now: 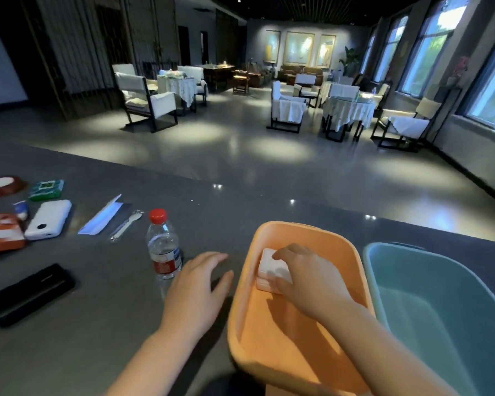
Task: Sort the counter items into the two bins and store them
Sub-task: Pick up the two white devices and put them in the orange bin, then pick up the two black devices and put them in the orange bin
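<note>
Grey surface (103,281) at front of dim lounge. Orange bin (269,338) beside blue bin (440,310), nearly touching. Right hand (306,277) reaches into orange bin, grip pinching a white box (272,271) low against the bin's far wall. Left hand (196,290) lies flat on surface, grip spread, just right of upright red-capped water bottle (163,247). Farther left: wrapped plastic spoon (125,225), white power bank (48,220), green packet (47,190), black case (26,294).
</note>
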Tool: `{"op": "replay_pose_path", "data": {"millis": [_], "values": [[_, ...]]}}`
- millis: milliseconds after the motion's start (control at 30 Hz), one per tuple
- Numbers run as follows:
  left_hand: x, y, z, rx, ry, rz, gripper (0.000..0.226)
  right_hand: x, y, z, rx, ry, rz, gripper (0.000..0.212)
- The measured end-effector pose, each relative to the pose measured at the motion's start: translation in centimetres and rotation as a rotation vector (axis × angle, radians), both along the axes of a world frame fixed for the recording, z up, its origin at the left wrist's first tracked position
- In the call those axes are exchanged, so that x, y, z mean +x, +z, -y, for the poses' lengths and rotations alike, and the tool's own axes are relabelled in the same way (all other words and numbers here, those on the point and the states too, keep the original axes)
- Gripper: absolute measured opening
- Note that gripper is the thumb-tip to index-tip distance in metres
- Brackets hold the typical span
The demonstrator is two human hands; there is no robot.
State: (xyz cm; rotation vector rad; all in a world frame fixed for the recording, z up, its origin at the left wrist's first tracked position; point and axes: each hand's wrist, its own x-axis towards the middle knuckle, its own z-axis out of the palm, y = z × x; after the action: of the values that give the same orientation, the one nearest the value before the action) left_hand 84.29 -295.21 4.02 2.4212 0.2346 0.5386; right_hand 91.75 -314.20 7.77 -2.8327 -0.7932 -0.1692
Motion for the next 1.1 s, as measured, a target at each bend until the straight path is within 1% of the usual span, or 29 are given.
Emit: {"op": "replay_pose_path", "data": {"millis": [100, 267, 400, 500, 600, 800, 933, 1100], "values": [[-4.2, 0.2, -2.2, 0.042, 0.2, 0.009, 0.029, -2.7, 0.8, -3.1, -0.002, 0.169, 0.023, 0.036], [-12.7, 0.3, -6.8, 0.064, 0.479, -0.019, 0.027, -7.8, 0.8, -9.7, 0.016, 0.445, 0.007, 0.044], [-20.6, 0.0, -11.1, 0.1, 0.646, -0.064, 0.031, -12.6, 0.2, -15.4, 0.035, 0.551, -0.048, 0.044], [-26.5, -0.5, -14.8, 0.085, 0.75, -0.086, 0.032, -16.6, -0.4, -20.2, 0.036, 0.611, -0.089, 0.043], [-31.2, -1.0, -18.7, 0.083, 0.801, -0.083, 0.031, -20.2, -0.9, -25.3, 0.047, 0.639, -0.104, 0.043], [-38.0, -1.6, -26.9, 0.067, 0.807, -0.095, 0.03, -26.7, -0.7, -35.1, 0.101, 0.637, -0.153, 0.041], [-40.4, -1.0, -32.1, 0.054, 0.831, -0.085, 0.029, -29.4, -0.4, -40.6, 0.11, 0.656, -0.168, 0.04], [-41.2, -0.7, -38.8, 0.05, 0.868, -0.077, 0.028, -30.6, 0.1, -47.8, 0.087, 0.697, -0.165, 0.041]]}}
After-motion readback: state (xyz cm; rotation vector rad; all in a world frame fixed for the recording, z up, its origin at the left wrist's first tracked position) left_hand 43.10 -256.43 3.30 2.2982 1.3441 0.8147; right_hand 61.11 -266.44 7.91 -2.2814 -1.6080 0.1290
